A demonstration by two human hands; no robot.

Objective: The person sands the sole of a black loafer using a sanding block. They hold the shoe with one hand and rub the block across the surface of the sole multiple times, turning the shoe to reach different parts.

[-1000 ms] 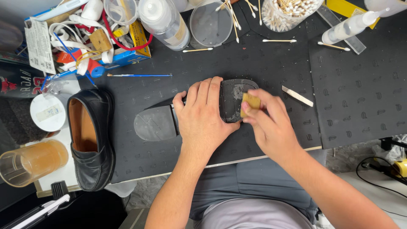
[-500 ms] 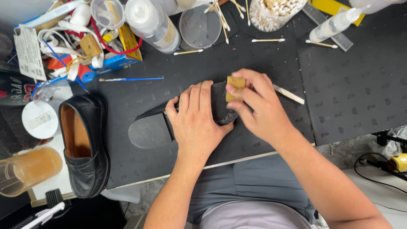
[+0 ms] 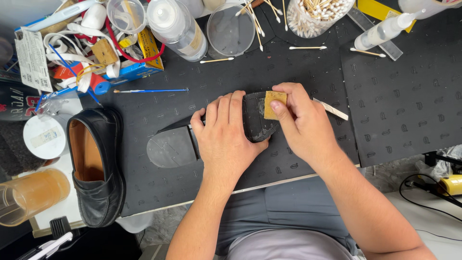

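Sole-up shoe, centre frame

Your left hand (image 3: 226,139) pins the overturned shoe (image 3: 211,135) flat on the tabletop (image 3: 394,96) so it stays put; your right hand (image 3: 301,120) pinches a tan sponge (image 3: 274,104) onto its sole.

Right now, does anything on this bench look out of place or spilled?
Several wooden-stick cotton swabs lie loose on the black rubber mat, outside their clear tub. The left hand pins the upturned black shoe; the right hand presses a tan block on it.
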